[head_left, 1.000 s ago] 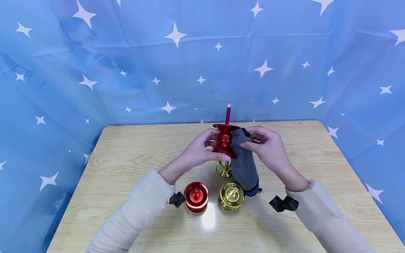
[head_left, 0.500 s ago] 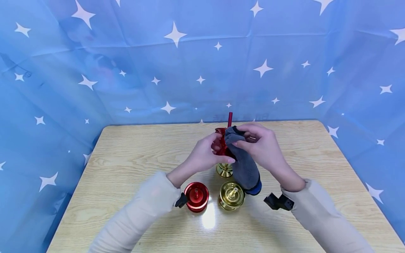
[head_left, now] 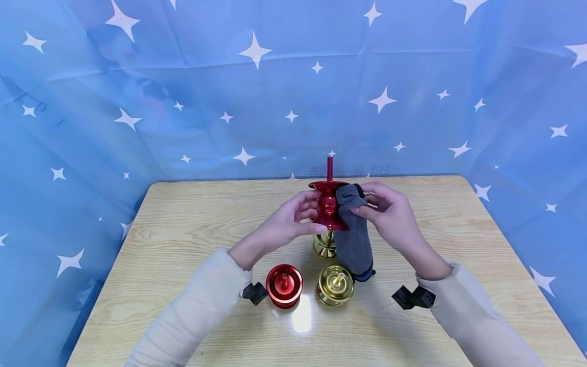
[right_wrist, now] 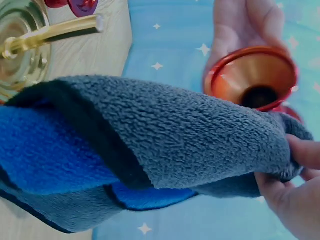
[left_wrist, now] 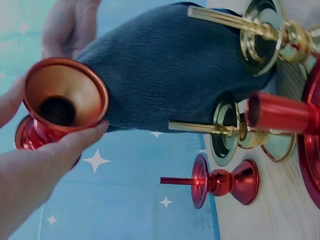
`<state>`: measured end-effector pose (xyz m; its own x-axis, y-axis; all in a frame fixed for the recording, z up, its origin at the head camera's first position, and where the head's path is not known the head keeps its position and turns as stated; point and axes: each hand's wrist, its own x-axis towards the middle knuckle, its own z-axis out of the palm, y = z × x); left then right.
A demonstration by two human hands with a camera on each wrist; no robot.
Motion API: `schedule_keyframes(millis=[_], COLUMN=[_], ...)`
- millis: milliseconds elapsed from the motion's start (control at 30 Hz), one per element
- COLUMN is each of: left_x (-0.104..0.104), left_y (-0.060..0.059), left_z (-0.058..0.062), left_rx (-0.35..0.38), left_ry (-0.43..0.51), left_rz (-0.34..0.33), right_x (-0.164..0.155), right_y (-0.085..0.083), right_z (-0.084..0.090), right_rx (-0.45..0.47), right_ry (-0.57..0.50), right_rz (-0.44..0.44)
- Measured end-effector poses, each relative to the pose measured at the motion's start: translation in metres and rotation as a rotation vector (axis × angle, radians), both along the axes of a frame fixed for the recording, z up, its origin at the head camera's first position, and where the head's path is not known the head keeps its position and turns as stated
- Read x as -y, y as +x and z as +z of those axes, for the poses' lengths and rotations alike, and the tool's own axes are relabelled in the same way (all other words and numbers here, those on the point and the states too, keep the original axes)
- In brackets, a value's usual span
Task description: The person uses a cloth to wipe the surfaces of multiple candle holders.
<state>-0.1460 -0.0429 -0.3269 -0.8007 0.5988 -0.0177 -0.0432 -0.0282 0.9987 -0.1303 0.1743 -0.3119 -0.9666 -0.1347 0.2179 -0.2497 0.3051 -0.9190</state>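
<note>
While our left hand (head_left: 293, 220) pinches the rigid, slick-looking red candlestick (head_left: 328, 204) by its waist, our right hand (head_left: 390, 211) clamps the soft, limp grey cloth (head_left: 354, 239) against it.

1. The left hand (head_left: 286, 221) holds one candlestick (head_left: 328, 204) above the table (head_left: 183, 224).
2. The cloth (head_left: 354, 237) hangs right of it, from the right hand (head_left: 390, 214).
3. Three more candlesticks (head_left: 284, 284) stand below, nearer the person.

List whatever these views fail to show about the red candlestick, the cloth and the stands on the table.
- Head view: the far gold candlestick is mostly hidden behind the held red candlestick and the grey cloth.
- Head view: the right hand grips the cloth; where cloth meets metal is hidden.
- Left wrist view: the near red candlestick is cut off by the edge.
</note>
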Motion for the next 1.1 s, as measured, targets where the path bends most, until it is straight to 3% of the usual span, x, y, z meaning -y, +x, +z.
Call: schedule_keyframes(millis=[133, 233, 367, 533, 667, 867, 1000, 1100], left_x=[0.000, -0.005, -0.012, -0.014, -0.009, 0.004, 0.007, 0.005], left_y=[0.001, 0.003, 0.004, 0.002, 0.000, 0.000, 0.001, 0.002], left_z=[0.002, 0.002, -0.001, -0.003, -0.001, 0.002, 0.004, 0.006], left_rx=[0.004, -0.031, -0.129, -0.211, -0.136, 0.026, 0.033, 0.001], left_ry=[-0.007, -0.145, -0.322, -0.365, -0.299, -0.061, 0.031, -0.012], left_rz=[-0.018, 0.039, 0.119, 0.133, 0.089, -0.018, -0.077, -0.044], right_x=[-0.001, 0.000, 0.006, 0.015, 0.015, 0.008, 0.004, 0.004], right_y=[0.000, 0.001, 0.003, 0.006, 0.008, 0.008, 0.005, 0.004], right_z=[-0.003, -0.003, 0.001, 0.007, 0.010, 0.010, 0.006, 0.002], right_rx=[0.018, 0.012, -0.032, -0.151, -0.161, -0.070, 0.007, 0.045], right_ry=[-0.004, 0.004, 0.031, 0.115, 0.101, 0.014, -0.030, -0.050], right_rz=[-0.006, -0.004, -0.004, -0.002, -0.011, -0.005, 0.018, 0.032])
